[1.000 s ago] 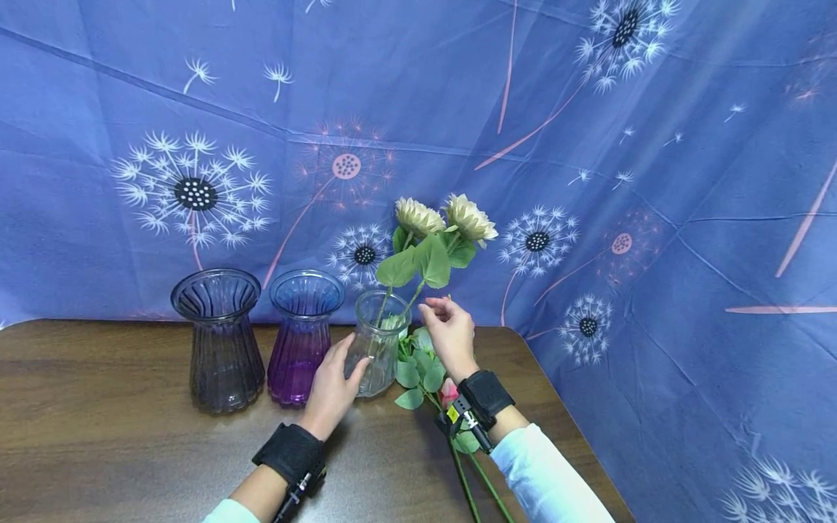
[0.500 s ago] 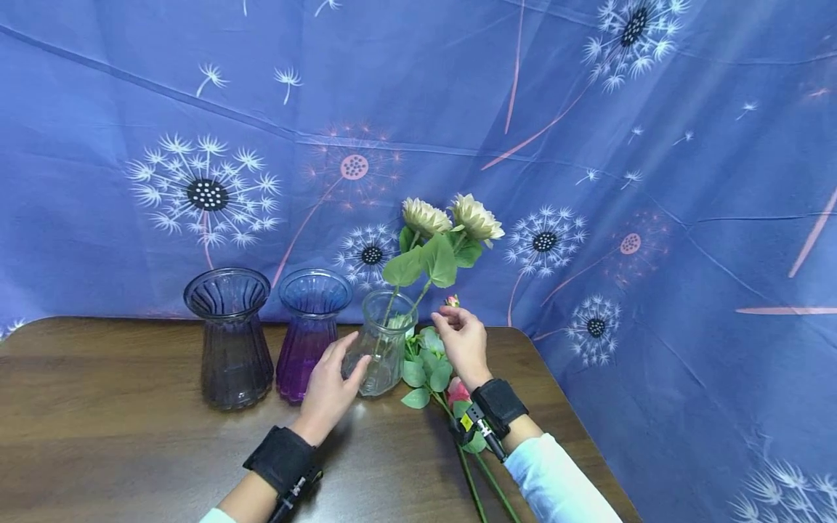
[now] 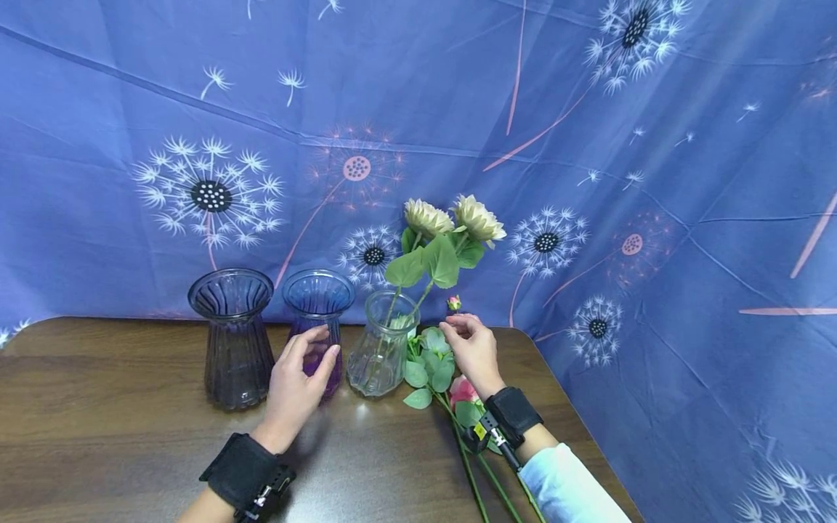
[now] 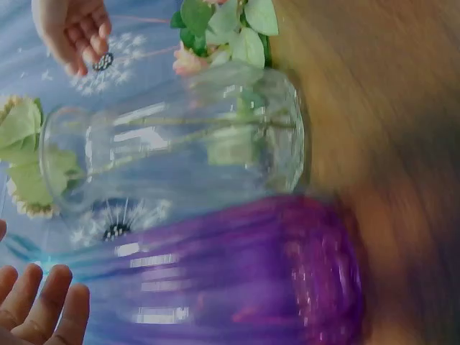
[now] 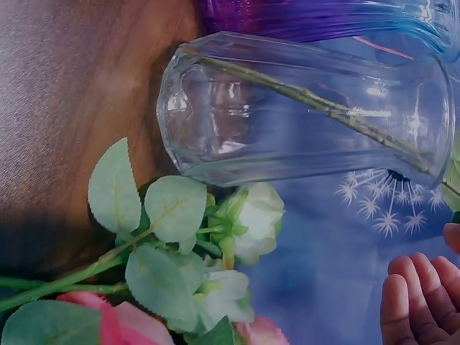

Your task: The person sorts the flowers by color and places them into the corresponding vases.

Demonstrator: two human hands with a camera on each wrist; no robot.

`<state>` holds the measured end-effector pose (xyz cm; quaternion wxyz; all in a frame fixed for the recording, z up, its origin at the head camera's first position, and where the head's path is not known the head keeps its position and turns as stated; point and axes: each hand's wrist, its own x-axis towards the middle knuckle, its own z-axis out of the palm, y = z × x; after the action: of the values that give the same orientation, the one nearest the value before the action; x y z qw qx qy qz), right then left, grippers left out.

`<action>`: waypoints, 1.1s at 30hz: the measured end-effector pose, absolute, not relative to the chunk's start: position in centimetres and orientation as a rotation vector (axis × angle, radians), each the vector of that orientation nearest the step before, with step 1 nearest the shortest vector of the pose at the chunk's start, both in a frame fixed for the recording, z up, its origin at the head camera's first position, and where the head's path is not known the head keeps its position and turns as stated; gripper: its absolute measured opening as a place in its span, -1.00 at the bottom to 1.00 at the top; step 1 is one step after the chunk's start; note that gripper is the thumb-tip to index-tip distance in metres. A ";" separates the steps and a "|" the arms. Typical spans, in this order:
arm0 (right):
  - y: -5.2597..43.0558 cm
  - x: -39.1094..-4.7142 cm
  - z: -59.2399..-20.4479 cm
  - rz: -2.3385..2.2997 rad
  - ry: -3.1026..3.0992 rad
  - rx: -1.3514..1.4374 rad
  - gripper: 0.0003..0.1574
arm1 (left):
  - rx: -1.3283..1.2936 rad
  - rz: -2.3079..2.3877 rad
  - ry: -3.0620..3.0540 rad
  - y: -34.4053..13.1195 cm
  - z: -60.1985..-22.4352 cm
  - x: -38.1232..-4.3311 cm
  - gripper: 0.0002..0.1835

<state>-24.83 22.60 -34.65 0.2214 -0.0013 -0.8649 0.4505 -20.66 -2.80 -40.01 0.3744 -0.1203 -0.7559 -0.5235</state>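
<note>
A clear glass vase (image 3: 379, 356) stands upright with two cream flowers (image 3: 451, 218) in it, their stems slanting inside the glass. My left hand (image 3: 297, 381) hovers in front of the blue-and-purple vase (image 3: 319, 298), fingers loosely bent and nothing between them. In the left wrist view its fingertips (image 4: 54, 287) overlap that vase's upper part. To the right of the clear vase, my right hand (image 3: 474, 352) is raised over flowers lying on the table, its fingers relaxed and holding nothing. A small pink bud (image 3: 454, 303) shows just beyond its fingers.
A dark grey vase (image 3: 238, 349) stands at the left of the row. White roses (image 5: 251, 223) with green leaves and a pink rose (image 3: 462, 390) lie on the wooden table (image 3: 118, 436), stems toward the front. Behind hangs a blue dandelion-print cloth (image 3: 418, 87).
My left hand has moved left, from beside the clear vase to in front of the purple one. My right hand has shifted slightly right and down, away from the vase mouth.
</note>
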 end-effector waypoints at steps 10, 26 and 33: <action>23.7 -24.3 -35.3 1.222 -2.480 -0.062 -0.78 | -0.245 -1.299 -1.927 -5.3 -39.6 -20.8 -0.63; 25.1 -22.7 -40.0 1.199 -2.733 -0.157 -0.80 | -0.181 -1.466 -2.049 -6.2 -40.1 -21.8 -0.31; 25.7 -22.0 -41.8 1.104 -2.792 -0.115 -0.84 | -0.159 -1.471 -2.096 -6.2 -40.2 -21.8 -0.31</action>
<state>-22.03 25.68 -41.84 0.0685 -0.0382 -0.9271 0.3664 -21.84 -6.20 -40.23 0.2841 -0.0593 -0.7833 -0.5498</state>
